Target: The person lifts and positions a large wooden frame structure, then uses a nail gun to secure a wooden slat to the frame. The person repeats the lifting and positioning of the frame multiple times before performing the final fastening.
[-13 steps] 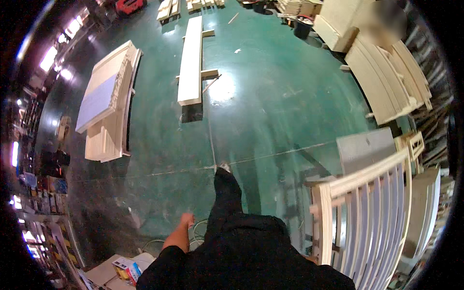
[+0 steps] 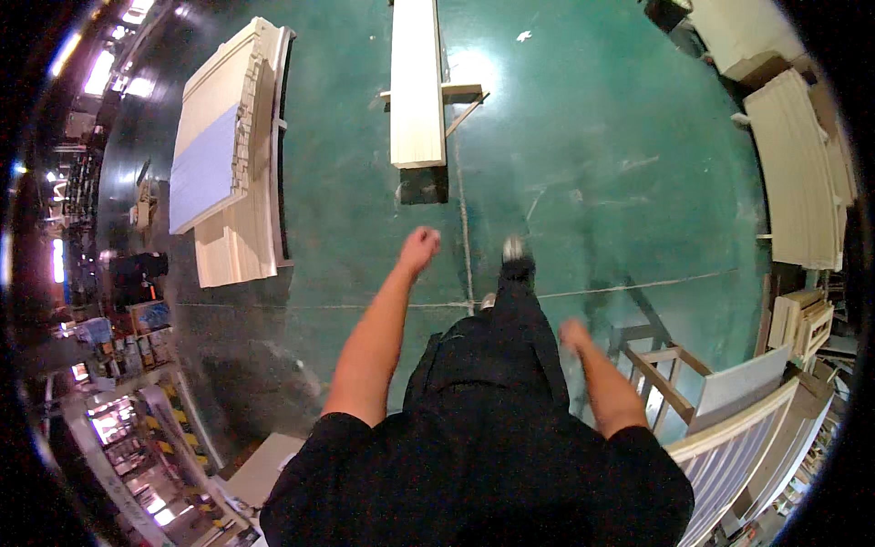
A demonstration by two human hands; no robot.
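My left hand (image 2: 420,249) swings out in front of me over the green floor, its fingers curled in a loose fist with nothing visible in it. The closest thing to it is the stack of long pale boards (image 2: 417,100) straight ahead, and it does not touch them. Beside my right thigh hangs my right hand (image 2: 574,335), blurred by motion, so its fingers cannot be made out. Right of that hand stands a wooden frame (image 2: 674,378) with a grey panel (image 2: 743,387) against it; the hand is apart from both.
At the left, a pile of pale panels (image 2: 219,137) with a lilac sheet rests on low supports. More pale panels (image 2: 795,169) lean at the far right. A slatted wooden piece (image 2: 738,460) stands at the lower right. A wooden crosspiece (image 2: 463,92) juts from under the board stack.
I have stepped forward, and the slatted piece has slid back at my right. My left hand has swung forward, and my right hand has come into view. The board stack is nearer.
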